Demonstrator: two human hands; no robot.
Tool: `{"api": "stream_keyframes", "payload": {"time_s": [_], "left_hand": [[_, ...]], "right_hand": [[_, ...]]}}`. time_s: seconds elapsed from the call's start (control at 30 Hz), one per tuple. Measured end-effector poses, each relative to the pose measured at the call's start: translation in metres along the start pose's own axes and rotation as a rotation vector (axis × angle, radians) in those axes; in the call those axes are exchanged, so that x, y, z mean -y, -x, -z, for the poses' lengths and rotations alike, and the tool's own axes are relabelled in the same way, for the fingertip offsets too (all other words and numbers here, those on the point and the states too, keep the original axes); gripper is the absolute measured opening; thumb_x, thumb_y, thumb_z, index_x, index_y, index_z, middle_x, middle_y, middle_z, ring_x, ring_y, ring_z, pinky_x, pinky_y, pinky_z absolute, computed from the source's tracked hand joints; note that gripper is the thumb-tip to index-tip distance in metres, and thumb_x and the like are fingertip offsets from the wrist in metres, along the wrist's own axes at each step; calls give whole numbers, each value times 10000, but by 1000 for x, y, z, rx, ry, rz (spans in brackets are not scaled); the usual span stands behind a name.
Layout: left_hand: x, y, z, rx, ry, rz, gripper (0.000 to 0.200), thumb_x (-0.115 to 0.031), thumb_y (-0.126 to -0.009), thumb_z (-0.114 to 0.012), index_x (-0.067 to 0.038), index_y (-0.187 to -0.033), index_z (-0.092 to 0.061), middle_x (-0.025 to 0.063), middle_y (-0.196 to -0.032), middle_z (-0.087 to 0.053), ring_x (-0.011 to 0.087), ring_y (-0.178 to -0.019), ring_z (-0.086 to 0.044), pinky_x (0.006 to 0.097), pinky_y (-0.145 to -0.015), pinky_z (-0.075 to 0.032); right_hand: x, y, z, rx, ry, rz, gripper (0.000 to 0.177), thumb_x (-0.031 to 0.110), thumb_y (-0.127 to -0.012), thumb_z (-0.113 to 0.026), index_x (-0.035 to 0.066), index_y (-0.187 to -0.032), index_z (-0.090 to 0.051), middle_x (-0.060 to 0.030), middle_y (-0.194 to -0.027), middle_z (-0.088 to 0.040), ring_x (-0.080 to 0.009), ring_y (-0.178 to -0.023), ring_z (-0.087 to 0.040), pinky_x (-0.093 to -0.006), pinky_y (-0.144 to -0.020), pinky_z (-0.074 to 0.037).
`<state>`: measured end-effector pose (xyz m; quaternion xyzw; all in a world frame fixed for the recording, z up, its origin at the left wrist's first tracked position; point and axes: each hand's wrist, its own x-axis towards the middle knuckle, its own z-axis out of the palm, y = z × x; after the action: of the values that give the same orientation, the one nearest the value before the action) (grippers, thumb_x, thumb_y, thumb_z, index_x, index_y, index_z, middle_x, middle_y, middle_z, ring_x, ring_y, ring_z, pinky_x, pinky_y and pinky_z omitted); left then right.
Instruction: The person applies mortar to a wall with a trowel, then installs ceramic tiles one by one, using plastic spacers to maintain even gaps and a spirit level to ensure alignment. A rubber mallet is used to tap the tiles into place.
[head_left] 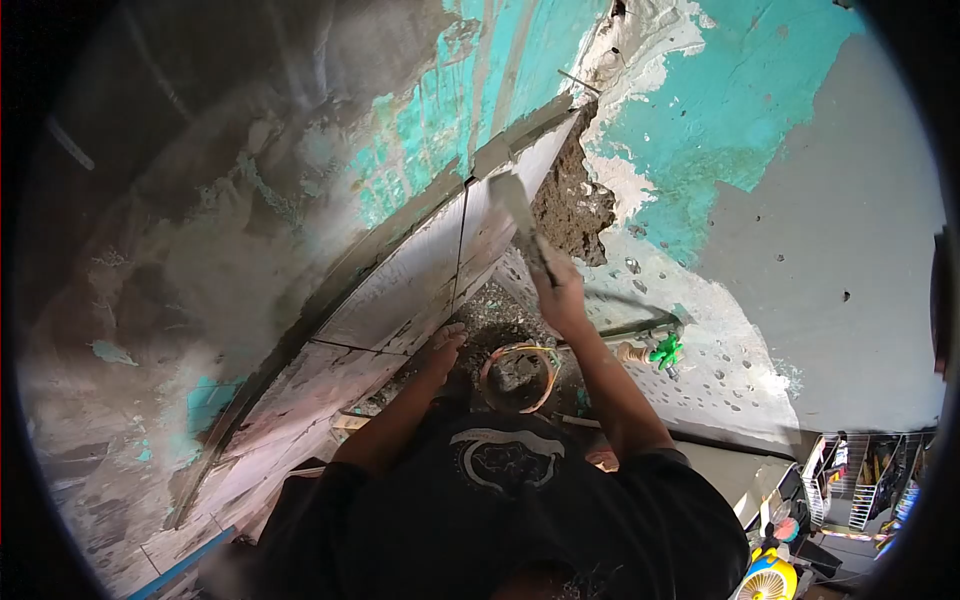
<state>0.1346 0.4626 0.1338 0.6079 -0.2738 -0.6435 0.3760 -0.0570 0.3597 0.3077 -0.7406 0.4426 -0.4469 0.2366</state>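
Observation:
My right hand (562, 298) is closed around the handle of a trowel (518, 208), whose blade lies at the upper part of a white tile (535, 168) on the left wall. My left hand (447, 350) is beside the lower edge of the tiles; its fingers look bent, and whether anything is in them is hidden. Dark joints run between the white tiles (395, 300). Along their top edge runs a band of grey mortar (400, 225). Right of the trowel, rough brown material (575, 205) shows in a broken part of the wall.
A round orange-rimmed container (520, 378) stands below, between my arms. A green-handled valve (667, 350) juts from the pitted right wall (725, 370). At the lower right are a wire rack (862, 490) and a yellow fan (768, 578). Turquoise paint (730, 110) peels above.

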Motion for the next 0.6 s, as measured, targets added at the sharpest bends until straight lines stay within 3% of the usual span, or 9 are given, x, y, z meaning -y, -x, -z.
{"api": "stream_keyframes", "payload": {"time_s": [0.07, 0.13, 0.23, 0.37, 0.5, 0.6], "left_hand": [[3, -3, 2, -5, -19, -12, 375, -185, -828, -523, -67, -1183, -522, 30, -1079, -603, 129, -919, -526, 297, -771, -405], [5, -6, 0, 3, -37, -13, 371, -185, -827, -524, -69, -1179, -523, 28, -1074, -604, 127, -918, -526, 296, -769, -404], [0, -15, -10, 31, -4, -16, 367, -189, -827, -525, -71, -1174, -526, 30, -1069, -606, 129, -917, -525, 302, -774, -403], [-16, -20, -20, 50, -4, -105, 372, -204, -829, -529, -72, -1178, -524, 37, -1080, -602, 141, -926, -524, 320, -796, -398], [-13, -27, -19, 39, 9, -82, 379, -218, -826, -540, -79, -1178, -526, 31, -1082, -596, 144, -922, -522, 330, -800, -391], [-15, -24, -19, 59, 7, -94, 381, -228, -825, -547, -85, -1178, -529, 25, -1078, -594, 144, -925, -521, 335, -802, -387]], "right_hand": [[1, 1, 15, 28, -250, -191, 450, 96, -879, -499, 83, -1322, -418, -99, -986, -591, -161, -674, -577, -255, -566, -473], [42, -25, 39, 40, -623, -454, 457, 118, -906, -448, 78, -1354, -370, -80, -962, -587, -116, -624, -560, -222, -519, -453], [66, -56, 46, 50, -677, -498, 452, 127, -918, -400, 66, -1362, -339, -87, -906, -589, -126, -572, -547, -231, -483, -438], [82, -65, 28, 111, -591, -557, 361, 134, -919, -428, 48, -1269, -435, -75, -837, -596, -120, -501, -535, -221, -385, -413], [115, -49, 12, 117, -872, -642, 356, 129, -912, -442, 39, -1256, -448, -73, -814, -591, -119, -480, -521, -218, -359, -412], [115, -36, 17, 169, -1137, -684, 434, 151, -889, -451, 25, -1298, -375, -106, -863, -579, -140, -503, -524, -249, -386, -446]]}}
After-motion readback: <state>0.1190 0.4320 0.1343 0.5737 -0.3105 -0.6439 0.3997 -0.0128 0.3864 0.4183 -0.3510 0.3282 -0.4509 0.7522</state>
